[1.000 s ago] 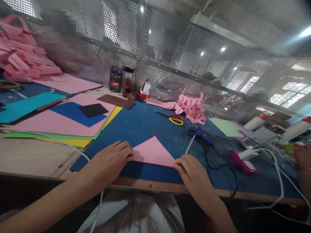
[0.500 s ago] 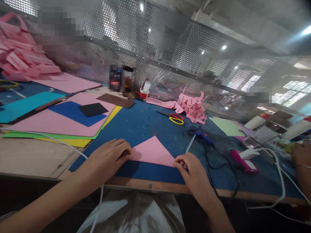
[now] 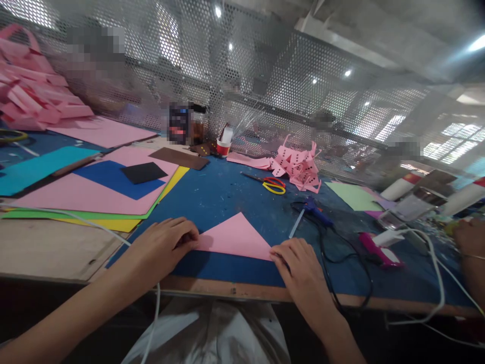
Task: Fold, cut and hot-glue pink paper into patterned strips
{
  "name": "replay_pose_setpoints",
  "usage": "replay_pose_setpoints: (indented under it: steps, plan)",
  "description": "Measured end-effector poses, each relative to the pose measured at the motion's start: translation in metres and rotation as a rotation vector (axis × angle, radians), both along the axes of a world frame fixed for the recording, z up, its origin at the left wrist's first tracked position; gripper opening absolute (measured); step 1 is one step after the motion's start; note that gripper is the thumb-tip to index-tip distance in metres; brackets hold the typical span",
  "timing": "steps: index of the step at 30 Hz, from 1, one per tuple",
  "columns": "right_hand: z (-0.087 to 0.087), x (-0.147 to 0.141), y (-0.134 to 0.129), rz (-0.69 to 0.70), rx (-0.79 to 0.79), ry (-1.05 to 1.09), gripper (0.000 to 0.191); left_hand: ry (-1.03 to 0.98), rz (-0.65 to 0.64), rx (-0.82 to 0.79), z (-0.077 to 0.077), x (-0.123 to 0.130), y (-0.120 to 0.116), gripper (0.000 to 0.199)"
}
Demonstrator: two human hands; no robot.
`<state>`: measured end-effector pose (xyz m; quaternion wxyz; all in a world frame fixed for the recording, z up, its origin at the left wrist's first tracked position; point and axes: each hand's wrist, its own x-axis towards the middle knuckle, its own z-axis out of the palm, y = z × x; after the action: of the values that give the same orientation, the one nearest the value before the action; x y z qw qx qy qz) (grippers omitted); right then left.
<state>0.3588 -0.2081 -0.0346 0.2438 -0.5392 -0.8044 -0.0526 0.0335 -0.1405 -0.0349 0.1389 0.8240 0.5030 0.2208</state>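
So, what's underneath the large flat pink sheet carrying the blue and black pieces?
Under the large pink sheet, a green sheet shows at its near edge, with a yellow sheet below that. Anything else beneath is covered and can't be seen.

Perforated metal screen [image 3: 261,88] spans 10 to 2 o'clock behind the blue-topped table [image 3: 220,194], which has a brown front edge [image 3: 242,290] at 6 o'clock. Pale grey ceiling [image 3: 364,25] at 1 o'clock; bright lamp [image 3: 478,43] at 2 — daylit, multi-pane windows [image 3: 452,144] just below.
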Motion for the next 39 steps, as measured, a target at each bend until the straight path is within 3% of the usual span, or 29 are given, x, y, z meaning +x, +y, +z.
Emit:
replay_pose_setpoints:
  steps: [7,15,23,33,39]
  plan:
    - [0.001,0.001,-0.003,0.102,-0.016,-0.031,0.019,-0.013,-0.019,0.062,-0.002,-0.002,-0.002,0.015]
    - [0.003,0.003,-0.006,0.102,-0.052,-0.058,0.014,-0.002,-0.22,0.207,-0.003,0.009,-0.018,0.035]
    - [0.002,0.002,-0.001,0.117,-0.087,0.051,0.013,0.028,-0.167,0.221,-0.001,0.017,-0.023,0.02]
    - [0.0,0.0,0.002,0.12,-0.075,0.035,0.012,0.111,-0.234,0.286,-0.001,0.019,-0.013,0.035]
    - [0.001,0.0,0.002,0.132,-0.066,0.023,0.013,0.161,-0.204,0.306,-0.008,0.02,-0.015,0.033]
